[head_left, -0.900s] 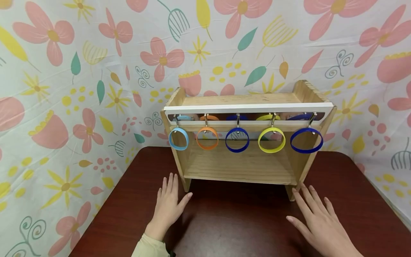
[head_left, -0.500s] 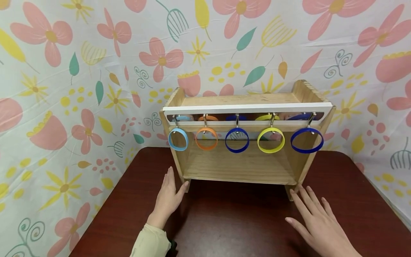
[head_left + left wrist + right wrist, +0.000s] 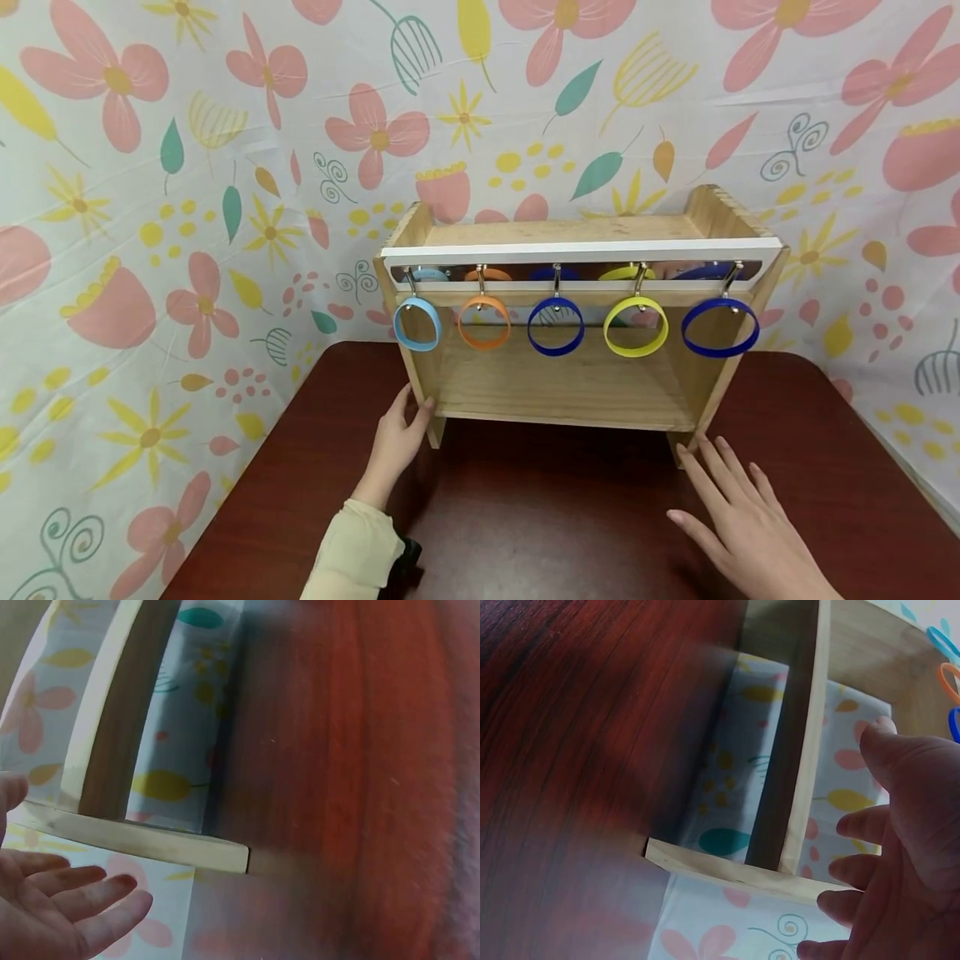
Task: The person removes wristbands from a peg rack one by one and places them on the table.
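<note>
Has the left hand (image 3: 395, 437) and the right hand (image 3: 742, 517) well apart, at opposite ends of a wooden rack (image 3: 562, 387) upright on a dark red-brown table (image 3: 555, 533). Straddles the lower part of the left side panel (image 3: 420, 375) with the left hand, thumb toward the front edge, fingers along the outer side, loosely extended rather than clamped in the left wrist view. Cannot tell touch from a slight gap there. Fans out the fingers of the right hand, back upward, thumb spread toward the middle, fingertips at the rack's right foot (image 3: 680, 454); cannot be sure of contact here either. Wears a pale sleeve (image 3: 352, 542) on the left arm, with a dark object (image 3: 408, 552) under the cuff, too little visible to identify. Along the rack's white rail (image 3: 585, 252), displays five metal hooks, each bearing one ring: from left to right, a light blue ring (image 3: 417, 347), an orange ring (image 3: 483, 346), a dark blue ring (image 3: 555, 353), a yellow ring (image 3: 636, 354) and another dark blue ring (image 3: 716, 354). Behind the rack, faces a floral cloth (image 3: 285, 167).
</note>
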### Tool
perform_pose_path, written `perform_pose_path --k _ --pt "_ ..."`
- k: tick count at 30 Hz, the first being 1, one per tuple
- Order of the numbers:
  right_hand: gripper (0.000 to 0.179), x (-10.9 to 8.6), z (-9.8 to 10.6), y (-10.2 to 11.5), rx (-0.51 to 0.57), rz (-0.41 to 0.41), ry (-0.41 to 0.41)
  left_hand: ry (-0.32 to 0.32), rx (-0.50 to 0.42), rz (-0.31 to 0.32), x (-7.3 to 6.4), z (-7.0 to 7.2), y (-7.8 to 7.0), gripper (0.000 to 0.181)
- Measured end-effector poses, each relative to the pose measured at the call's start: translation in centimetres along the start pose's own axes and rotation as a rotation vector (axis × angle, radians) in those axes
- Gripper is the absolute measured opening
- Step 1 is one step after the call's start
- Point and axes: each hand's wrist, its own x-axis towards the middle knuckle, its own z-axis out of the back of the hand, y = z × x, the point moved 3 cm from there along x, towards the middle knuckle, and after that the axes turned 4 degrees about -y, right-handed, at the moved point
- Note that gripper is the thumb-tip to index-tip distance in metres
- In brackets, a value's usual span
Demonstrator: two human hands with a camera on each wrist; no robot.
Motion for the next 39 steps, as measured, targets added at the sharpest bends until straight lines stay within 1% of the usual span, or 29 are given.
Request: perform_pose_path --k 3,6,8,12,15,19,23,32,39 --pt "0.074 -0.1 0.0 0.0 0.009 -0.004 0.006 0.016 -0.078 0.038 0.3 -0.2 -0.2 0.057" --pt "0.073 -0.2 0.0 -0.1 0.017 0.005 -0.006 0.029 -0.079 0.043 0.4 -0.5 -0.3 0.049" --pt "0.073 -0.3 0.0 -0.1 0.018 0.017 -0.022 0.029 -0.058 0.036 0.6 -0.8 -0.2 0.046" --pt "0.072 -0.5 0.1 -0.3 0.014 0.029 -0.045 0.009 -0.011 0.009 1.0 -1.5 0.3 0.042" --pt "0.072 -0.5 0.0 -0.3 0.006 0.026 -0.05 -0.016 0.003 0.013 1.3 -1.7 0.3 0.038" --pt "0.069 -0.5 -0.1 -0.3 0.001 0.008 -0.026 -0.063 0.04 0.047 1.7 -1.9 0.3 0.035" --pt "0.068 -0.6 -0.2 -0.3 0.002 -0.003 -0.008 -0.105 0.087 0.077 2.1 -2.2 0.3 0.036" --pt "0.073 -1.0 -0.2 -0.4 -0.002 0.023 -0.052 -0.144 0.176 0.024 2.9 -1.9 0.1 0.04" --pt "0.073 -1.2 -0.3 -0.4 -0.006 0.028 -0.062 -0.152 0.177 -0.03 3.0 -1.9 -0.1 0.037"
